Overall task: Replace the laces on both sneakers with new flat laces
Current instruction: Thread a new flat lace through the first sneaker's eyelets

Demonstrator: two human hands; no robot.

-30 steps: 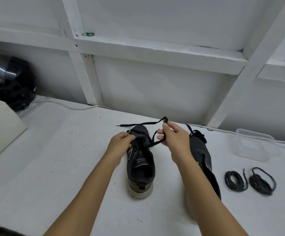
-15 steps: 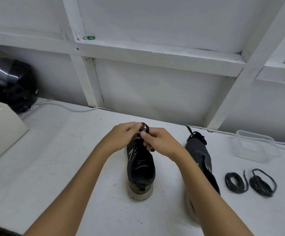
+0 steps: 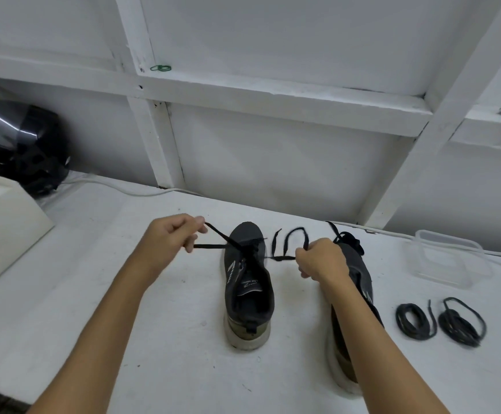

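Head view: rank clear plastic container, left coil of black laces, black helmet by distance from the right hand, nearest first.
From the right hand:
1. Left coil of black laces, on the table to its right, toward the camera.
2. Clear plastic container, further right, by the wall.
3. Black helmet, far left corner, clearly farthest.

A sneaker (image 3: 247, 288) stands at the centre of the worktop (image 3: 93, 294), heel toward the bottom of the frame. A second sneaker (image 3: 353, 273) lies just right of it, partly behind the right forearm. The left hand (image 3: 171, 237) sits left of the centre sneaker's toe, the right hand (image 3: 322, 261) between the two sneakers. Two coiled laces (image 3: 440, 321) lie side by side at lower right, a plastic container (image 3: 446, 258) above them. A helmet (image 3: 16, 147) and a box (image 3: 4, 231) occupy the left edge.
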